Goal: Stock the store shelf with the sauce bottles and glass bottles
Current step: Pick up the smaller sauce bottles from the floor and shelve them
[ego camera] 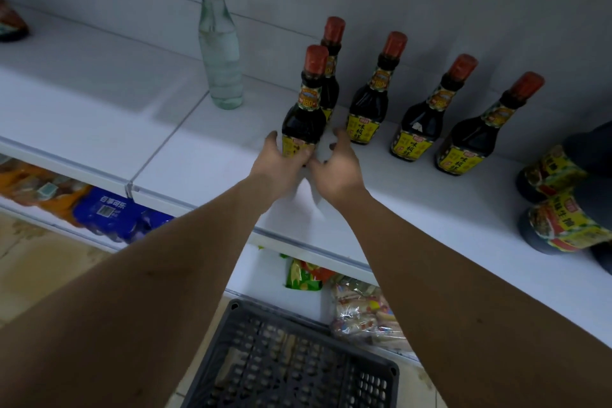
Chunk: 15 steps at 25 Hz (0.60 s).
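The left hand (278, 162) holds a dark sauce bottle with a red cap and yellow label (303, 109) on the white shelf (205, 162). Its neck label says "180". The right hand (337, 169) is loose beside it. A blue pack (109, 209) below reads "百事可乐".

Shelf (205, 156): glass bottle (220, 53) stands left, sauce bottles right of it.
Sauce bottles: front bottle (303, 109) nearest; back bottle (332, 53) directly behind; three more (369, 99) in a row rightward.
Basket (291, 361): near, below shelf.

Plenty of bare shelf (99, 116) left of the glass bottle (220, 53); sauce bottles (367, 99) crowd the right side.
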Motion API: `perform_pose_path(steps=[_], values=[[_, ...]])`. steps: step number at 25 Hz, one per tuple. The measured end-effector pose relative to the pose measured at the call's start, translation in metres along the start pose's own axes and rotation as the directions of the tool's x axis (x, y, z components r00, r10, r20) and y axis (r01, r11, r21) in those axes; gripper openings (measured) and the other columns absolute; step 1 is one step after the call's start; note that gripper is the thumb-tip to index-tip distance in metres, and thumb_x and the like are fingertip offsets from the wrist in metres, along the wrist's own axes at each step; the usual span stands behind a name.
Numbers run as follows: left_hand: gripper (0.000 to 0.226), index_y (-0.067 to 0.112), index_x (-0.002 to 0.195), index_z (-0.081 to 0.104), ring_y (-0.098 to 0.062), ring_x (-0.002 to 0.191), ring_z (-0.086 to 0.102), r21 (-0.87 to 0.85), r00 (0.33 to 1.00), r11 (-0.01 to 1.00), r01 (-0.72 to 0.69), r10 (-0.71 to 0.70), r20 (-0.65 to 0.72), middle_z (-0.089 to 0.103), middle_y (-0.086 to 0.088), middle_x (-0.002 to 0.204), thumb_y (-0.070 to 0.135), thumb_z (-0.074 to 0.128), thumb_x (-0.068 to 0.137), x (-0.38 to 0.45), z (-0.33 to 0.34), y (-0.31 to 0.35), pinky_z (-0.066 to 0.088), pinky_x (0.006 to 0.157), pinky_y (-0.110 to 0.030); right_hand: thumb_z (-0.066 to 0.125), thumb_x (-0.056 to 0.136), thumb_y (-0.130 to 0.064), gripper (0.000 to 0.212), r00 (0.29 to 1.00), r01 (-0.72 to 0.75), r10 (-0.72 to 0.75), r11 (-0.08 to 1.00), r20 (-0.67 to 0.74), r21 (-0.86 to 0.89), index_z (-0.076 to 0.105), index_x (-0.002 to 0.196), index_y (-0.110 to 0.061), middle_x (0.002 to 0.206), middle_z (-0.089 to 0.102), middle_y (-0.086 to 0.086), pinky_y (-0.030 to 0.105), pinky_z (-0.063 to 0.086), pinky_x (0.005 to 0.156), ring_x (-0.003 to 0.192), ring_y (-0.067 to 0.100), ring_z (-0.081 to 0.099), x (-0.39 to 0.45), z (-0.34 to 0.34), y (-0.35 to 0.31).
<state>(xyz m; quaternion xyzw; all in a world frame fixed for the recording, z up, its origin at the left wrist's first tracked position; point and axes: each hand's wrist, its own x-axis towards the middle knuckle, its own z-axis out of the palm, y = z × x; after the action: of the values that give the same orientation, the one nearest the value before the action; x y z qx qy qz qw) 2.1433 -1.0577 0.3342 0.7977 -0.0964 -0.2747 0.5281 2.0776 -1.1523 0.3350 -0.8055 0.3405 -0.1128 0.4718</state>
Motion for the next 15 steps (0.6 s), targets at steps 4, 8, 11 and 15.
perform_pose_path(steps=[4,8,11,15], values=[[0.073,0.023,0.155,0.017,-0.028,0.148,0.018,0.472,0.990,0.882,-0.002,-0.066,0.128,0.026,-0.007,0.160,0.059,0.041,0.096,-0.079,-0.025,-0.003,0.022,0.118,-0.045,0.052,0.099,-0.035,0.061,0.993,-0.037,0.063,0.970,0.102,-0.240,0.029,0.151,-0.013,0.151,0.038,0.012,0.035,0.036,0.104,0.132,0.029,0.045,-0.065,-0.036,-0.022],[0.069,0.031,0.154,0.019,-0.026,0.151,0.002,0.659,0.980,0.752,0.007,-0.138,0.146,0.019,0.000,0.162,0.067,0.023,0.095,-0.158,-0.058,0.030,0.009,0.118,-0.056,0.041,0.100,-0.047,0.060,0.982,0.016,0.057,0.924,0.179,-0.383,0.033,0.152,-0.019,0.157,0.033,0.004,0.039,0.029,0.114,0.141,0.024,0.033,-0.145,-0.077,-0.055],[0.068,0.029,0.154,0.021,-0.028,0.150,0.007,0.710,0.980,0.704,-0.028,-0.121,0.159,0.023,-0.003,0.161,0.065,0.020,0.096,-0.215,-0.063,0.065,0.011,0.117,-0.058,0.037,0.099,-0.053,0.062,0.974,-0.070,0.143,0.928,0.176,-0.366,0.034,0.151,-0.020,0.158,0.032,0.004,0.044,0.027,0.116,0.144,0.025,0.030,-0.204,-0.108,-0.078],[0.069,0.028,0.154,0.021,-0.028,0.150,0.005,0.751,0.964,0.646,-0.139,-0.087,0.253,0.021,-0.006,0.162,0.065,0.020,0.095,-0.285,-0.053,0.103,0.008,0.118,-0.057,0.035,0.099,-0.056,0.063,0.958,-0.152,0.226,0.922,0.176,-0.357,0.034,0.152,-0.022,0.160,0.029,0.003,0.045,0.024,0.118,0.145,0.026,0.027,-0.272,-0.153,-0.103]])
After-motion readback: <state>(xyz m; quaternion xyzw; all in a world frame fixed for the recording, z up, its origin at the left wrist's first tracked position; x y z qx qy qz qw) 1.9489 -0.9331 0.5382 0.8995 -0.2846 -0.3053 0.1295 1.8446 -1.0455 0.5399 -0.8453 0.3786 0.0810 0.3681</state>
